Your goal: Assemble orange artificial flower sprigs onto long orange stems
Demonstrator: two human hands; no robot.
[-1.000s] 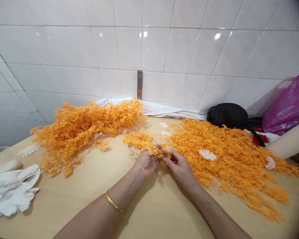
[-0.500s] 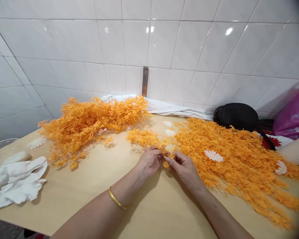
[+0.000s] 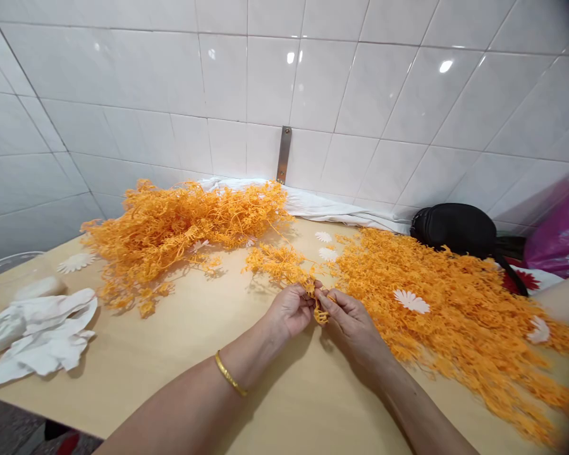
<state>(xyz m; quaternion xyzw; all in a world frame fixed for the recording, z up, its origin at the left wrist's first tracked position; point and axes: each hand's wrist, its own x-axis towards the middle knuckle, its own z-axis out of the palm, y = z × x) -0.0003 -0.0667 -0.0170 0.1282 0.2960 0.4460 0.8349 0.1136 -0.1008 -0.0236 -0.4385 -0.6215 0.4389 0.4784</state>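
My left hand (image 3: 291,309) and my right hand (image 3: 351,325) meet over the table, and the fingertips of both pinch a thin orange plastic sprig (image 3: 279,264). A small looped end of it (image 3: 320,316) hangs just below my right fingers. To the left lies a tangled heap of the same orange sprigs (image 3: 184,230), and a broader spread of them (image 3: 448,316) lies just beyond my right hand. White daisy-shaped cutouts (image 3: 411,301) lie on the spread and on the table. A gold bangle (image 3: 230,373) circles my left wrist.
The light wooden table (image 3: 171,354) ends at white tiles, with a metal bracket (image 3: 283,155) and white cloth (image 3: 308,205). White gloves (image 3: 40,335), a black pouch (image 3: 455,227), a magenta bag (image 3: 562,237) and another person's forearm (image 3: 566,298) lie around.
My view has swung a little, so the table contents sit further right. My hands have drawn closer together on the sprig, and its small end now hangs below my right fingers.
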